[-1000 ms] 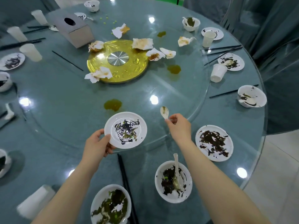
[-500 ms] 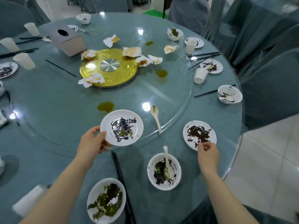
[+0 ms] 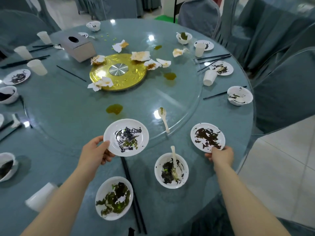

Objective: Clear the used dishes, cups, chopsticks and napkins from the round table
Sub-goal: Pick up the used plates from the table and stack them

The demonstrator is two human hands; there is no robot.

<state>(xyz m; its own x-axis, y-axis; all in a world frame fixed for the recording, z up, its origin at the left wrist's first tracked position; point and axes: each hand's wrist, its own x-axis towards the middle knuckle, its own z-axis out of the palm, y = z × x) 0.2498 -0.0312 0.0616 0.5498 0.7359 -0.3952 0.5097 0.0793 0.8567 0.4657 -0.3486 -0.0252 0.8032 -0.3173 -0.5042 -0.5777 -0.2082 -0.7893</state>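
My left hand (image 3: 95, 152) grips the near rim of a white plate (image 3: 126, 137) smeared with dark sauce, held just above the round table (image 3: 68, 113). At the right, my right hand (image 3: 220, 155) pinches the near edge of a second smeared plate (image 3: 208, 137) that lies on the table. Between them stands a white bowl (image 3: 171, 170) with a spoon in it. A loose white spoon (image 3: 163, 118) lies on the glass turntable. Another dirty plate (image 3: 114, 198) and black chopsticks (image 3: 133, 191) sit close to me.
Crumpled napkins (image 3: 100, 83) ring the gold centre disc (image 3: 119, 72). A grey tissue box (image 3: 76, 46) stands at the far left. Cups (image 3: 209, 77), bowls (image 3: 239, 95), plates and chopsticks line the rim. Covered chairs (image 3: 281, 86) stand at the right.
My right hand let go of the white spoon on the turntable, swung right and took hold of the right plate's edge. The left hand kept its plate.
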